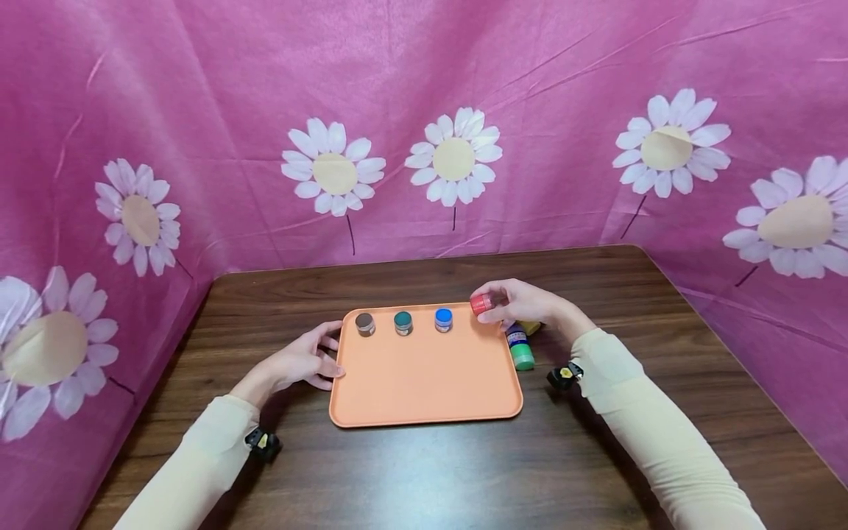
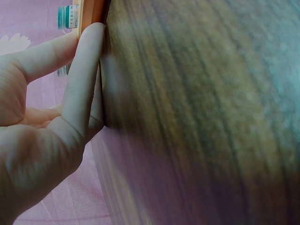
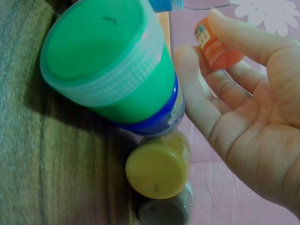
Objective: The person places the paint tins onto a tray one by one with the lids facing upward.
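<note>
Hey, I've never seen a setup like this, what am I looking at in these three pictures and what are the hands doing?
There is no machine here: a person wears three cameras. The wide picture comes from a camera on the head, looking down at a wooden table with pink flowered cloth behind it. The other two come from small cameras strapped to the wrists, so they show each hand very close.

On the table lies an orange tray with three small paint jars in a row: brown, dark green and blue. Beside the tray's right edge lie more jars, a green-capped one and a yellow one among them.

The left hand rests with its fingers against the tray's left edge. The right hand pinches a red jar above the tray's far right corner.
</note>
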Tool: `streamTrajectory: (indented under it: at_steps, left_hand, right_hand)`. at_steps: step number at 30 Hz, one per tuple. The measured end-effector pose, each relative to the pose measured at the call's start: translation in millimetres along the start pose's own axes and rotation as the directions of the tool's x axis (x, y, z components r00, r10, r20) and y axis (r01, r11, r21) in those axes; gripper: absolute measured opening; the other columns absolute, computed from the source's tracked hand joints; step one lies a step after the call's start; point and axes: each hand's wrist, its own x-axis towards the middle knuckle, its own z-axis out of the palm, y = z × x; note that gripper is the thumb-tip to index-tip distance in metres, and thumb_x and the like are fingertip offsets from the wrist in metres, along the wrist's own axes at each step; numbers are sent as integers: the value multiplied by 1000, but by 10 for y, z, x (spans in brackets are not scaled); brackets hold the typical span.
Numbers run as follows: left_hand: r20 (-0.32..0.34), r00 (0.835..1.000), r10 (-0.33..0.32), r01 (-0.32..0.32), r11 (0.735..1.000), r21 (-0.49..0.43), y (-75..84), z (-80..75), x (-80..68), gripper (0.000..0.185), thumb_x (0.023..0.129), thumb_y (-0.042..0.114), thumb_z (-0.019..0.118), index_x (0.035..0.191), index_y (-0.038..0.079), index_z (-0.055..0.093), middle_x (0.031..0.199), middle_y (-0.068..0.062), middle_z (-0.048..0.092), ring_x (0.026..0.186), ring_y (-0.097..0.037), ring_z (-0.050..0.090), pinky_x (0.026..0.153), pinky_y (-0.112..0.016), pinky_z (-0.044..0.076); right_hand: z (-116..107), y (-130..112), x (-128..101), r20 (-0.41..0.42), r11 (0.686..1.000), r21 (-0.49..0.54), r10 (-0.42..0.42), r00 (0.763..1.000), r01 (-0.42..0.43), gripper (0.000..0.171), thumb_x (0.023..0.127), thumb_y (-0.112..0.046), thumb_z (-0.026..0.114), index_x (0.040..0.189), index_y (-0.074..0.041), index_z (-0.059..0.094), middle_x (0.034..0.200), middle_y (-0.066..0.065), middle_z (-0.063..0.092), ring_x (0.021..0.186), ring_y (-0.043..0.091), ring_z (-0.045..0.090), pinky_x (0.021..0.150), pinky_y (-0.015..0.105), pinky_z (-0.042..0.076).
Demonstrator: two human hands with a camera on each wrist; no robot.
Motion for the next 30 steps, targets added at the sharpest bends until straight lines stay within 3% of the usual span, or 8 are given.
streamTrajectory:
  at_steps: [17, 24, 30]
  left_hand:
    - [1, 1000, 7, -7, 1000, 13, -1, -1, -6, 99, 83, -11, 72, 160, 6, 13, 131, -27, 34, 91, -26, 68, 73, -49, 62]
    - [4, 1000, 9, -10, 1000, 6, -6, 11, -1, 99, 83, -11, 73, 160, 6, 14, 132, -27, 34, 92, -26, 68, 73, -49, 62]
    - [1, 1000, 6, -6, 1000, 8, -5, 14, -3, 98, 83, -10, 73, 160, 6, 14, 131, -27, 34, 92, -26, 68, 73, -49, 62]
  right_hand:
    - [23, -6, -2, 5, 998, 60, -32, 999, 31, 56, 91, -9, 76, 140, 2, 51, 114, 17, 58, 90, 38, 63, 75, 50, 61]
    - [24, 0, -3, -23, 996, 69, -57, 998, 59, 47, 90, -7, 77, 127, -1, 50, 108, 18, 59, 83, 43, 65, 73, 51, 62]
    - [10, 4, -5, -8, 995, 58, -85, 996, 85, 46, 89, -3, 76, 130, 1, 55, 112, 20, 60, 87, 44, 64, 75, 53, 61]
